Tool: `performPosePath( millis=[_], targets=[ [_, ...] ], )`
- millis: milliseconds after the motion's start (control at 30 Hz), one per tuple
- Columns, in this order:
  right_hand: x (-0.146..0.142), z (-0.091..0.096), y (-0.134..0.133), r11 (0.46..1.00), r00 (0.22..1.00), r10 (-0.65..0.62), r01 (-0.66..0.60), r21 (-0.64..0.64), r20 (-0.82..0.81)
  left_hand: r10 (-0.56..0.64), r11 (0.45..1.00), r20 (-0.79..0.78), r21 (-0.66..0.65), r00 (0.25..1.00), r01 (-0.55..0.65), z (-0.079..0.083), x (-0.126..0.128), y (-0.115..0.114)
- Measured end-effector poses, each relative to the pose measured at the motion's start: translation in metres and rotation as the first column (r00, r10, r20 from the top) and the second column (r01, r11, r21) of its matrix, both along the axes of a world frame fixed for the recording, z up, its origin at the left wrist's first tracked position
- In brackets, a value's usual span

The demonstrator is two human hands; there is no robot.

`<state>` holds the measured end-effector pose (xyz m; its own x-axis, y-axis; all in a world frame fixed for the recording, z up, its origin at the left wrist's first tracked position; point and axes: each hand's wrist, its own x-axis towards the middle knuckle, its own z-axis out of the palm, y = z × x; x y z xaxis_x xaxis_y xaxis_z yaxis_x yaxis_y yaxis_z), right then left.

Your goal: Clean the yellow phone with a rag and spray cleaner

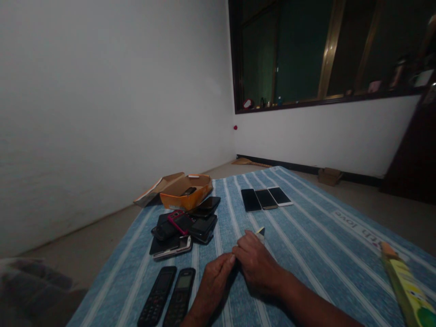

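Note:
My right hand (257, 263) is closed around what looks like a phone (261, 233); only a dark corner with a pale edge shows past the fingers. Pressed up to it, my left hand (218, 274) has its fingers closed, and what they hold, if anything, is hidden. Two black keypad phones (158, 293) lie side by side left of my left hand. Beyond them is a loose pile of phones (170, 243), one with a pink frame (175, 217). Farther out, three touchscreen phones (267, 199) rest in a row, dark screens up.
An open orange cardboard box (182, 200) with a small phone (190, 191) inside stands behind the pile. Striped blue cloth (303, 254) covers the surface. A yellow pencil-shaped item (405, 286) lies at the right. A white wall (119, 91) rises on the left.

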<state>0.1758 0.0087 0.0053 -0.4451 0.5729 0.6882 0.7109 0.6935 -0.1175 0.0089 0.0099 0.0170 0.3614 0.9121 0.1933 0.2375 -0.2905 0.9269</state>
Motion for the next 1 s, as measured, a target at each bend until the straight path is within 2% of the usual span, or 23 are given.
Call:
performPosePath(
  millis=[133,300,533,767,1000],
  targets=[
    [-0.004,0.003,-0.005,0.995,0.999,0.052,-0.052,-0.087,0.000,0.010,1.000,0.011,-0.011,1.000,-0.010,-0.001,0.000,0.001],
    [-0.002,0.010,-0.009,0.987,0.999,0.042,-0.040,-0.153,0.009,-0.003,1.000,0.025,-0.029,1.000,0.004,0.000,0.000,0.002],
    [0.001,0.012,-0.013,0.985,0.997,0.075,-0.077,-0.157,-0.018,-0.007,0.999,0.007,-0.036,1.000,0.007,0.000,0.000,0.002],
    [0.006,0.009,-0.002,0.981,0.995,0.102,-0.099,-0.169,0.009,-0.033,0.999,0.001,-0.032,0.999,0.033,0.000,-0.002,0.002],
    [0.020,0.019,0.005,0.963,0.984,0.164,-0.146,-0.228,0.065,-0.065,0.997,0.017,-0.032,0.998,0.065,0.005,-0.002,-0.001]
  ],
)
